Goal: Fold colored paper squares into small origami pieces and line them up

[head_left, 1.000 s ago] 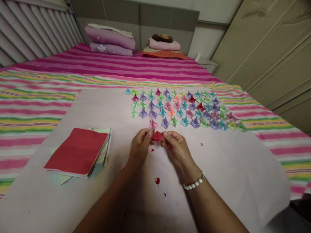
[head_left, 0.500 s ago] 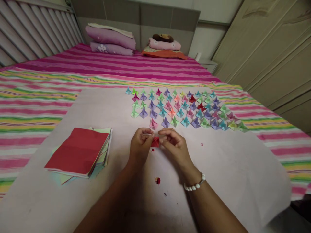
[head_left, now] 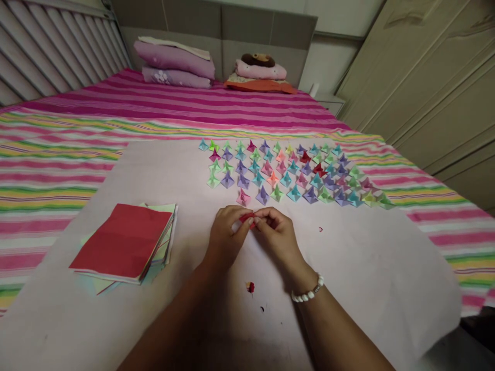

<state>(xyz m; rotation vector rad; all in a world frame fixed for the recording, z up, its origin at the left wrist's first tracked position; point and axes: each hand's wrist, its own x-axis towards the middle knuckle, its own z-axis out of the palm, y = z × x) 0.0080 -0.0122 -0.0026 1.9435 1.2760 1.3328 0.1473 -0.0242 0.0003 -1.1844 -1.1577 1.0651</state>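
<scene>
Between my fingertips is a small folded piece of red paper (head_left: 247, 218), mostly covered by the fingers. My left hand (head_left: 227, 229) pinches it from the left, and my right hand (head_left: 276, 229) grips its right side, a white beaded bracelet (head_left: 308, 295) round that wrist. Just beyond the hands, rows of small folded paper figures (head_left: 285, 179) in many colours stand on a white sheet (head_left: 367, 268). The nearest is a pink paper figure (head_left: 243, 197). To the left lies a stack of square paper (head_left: 124, 241) with a red sheet on top.
The white sheet lies on a striped bedspread (head_left: 34, 180). Dark red and black marks (head_left: 250, 287) show on the sheet before me. Folded purple bedding (head_left: 174, 64) and a pink and orange pile (head_left: 261, 77) rest by the headboard (head_left: 266, 28). A wardrobe (head_left: 436, 77) stands at right.
My hands have come together on the red paper; the right fingers, apart from it before, now grip it. The paper has turned and shows less of its flat face.
</scene>
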